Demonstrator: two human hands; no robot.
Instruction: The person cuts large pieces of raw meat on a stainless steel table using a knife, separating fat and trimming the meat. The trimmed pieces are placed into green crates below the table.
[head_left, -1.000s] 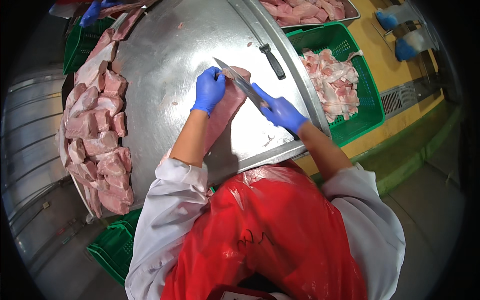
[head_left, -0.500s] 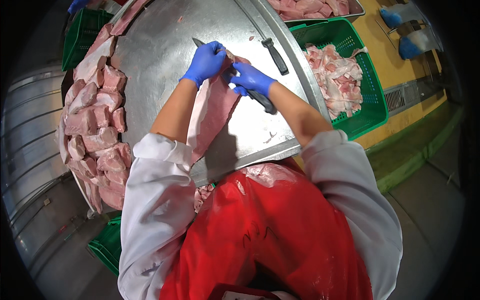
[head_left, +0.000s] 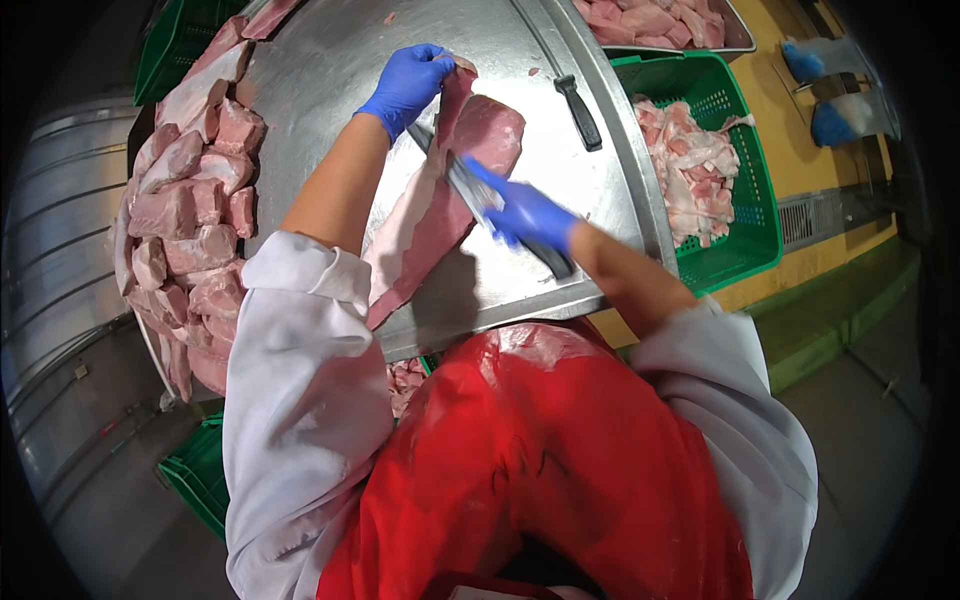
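Note:
A long slab of raw pink meat [head_left: 432, 250] with a pale fatty strip along its left side lies on the metal table [head_left: 318, 110]. Its far end is partly split, with one strip raised. My gloved left hand [head_left: 408, 86] pinches the top of that raised strip. In my right hand [head_left: 528, 212], also gloved and smeared by motion, is a knife [head_left: 462, 182] with a dark handle. The blade runs slantwise across the slab, behind the raised strip, and its tip shows on the left side below my left hand.
Several meat chunks [head_left: 195, 245] are heaped along the table's left edge. A black-handled sharpening steel [head_left: 578, 112] lies at the far right. Beyond the rim stand a green crate [head_left: 755, 200] of trimmings and a metal tray [head_left: 738, 38] of meat. Another green crate [head_left: 195, 470] is low at left.
My right hand has drawn the knife right and toward me, away from my left hand. My left hand has moved up slightly with the strip, which now stands apart from the slab's far end.

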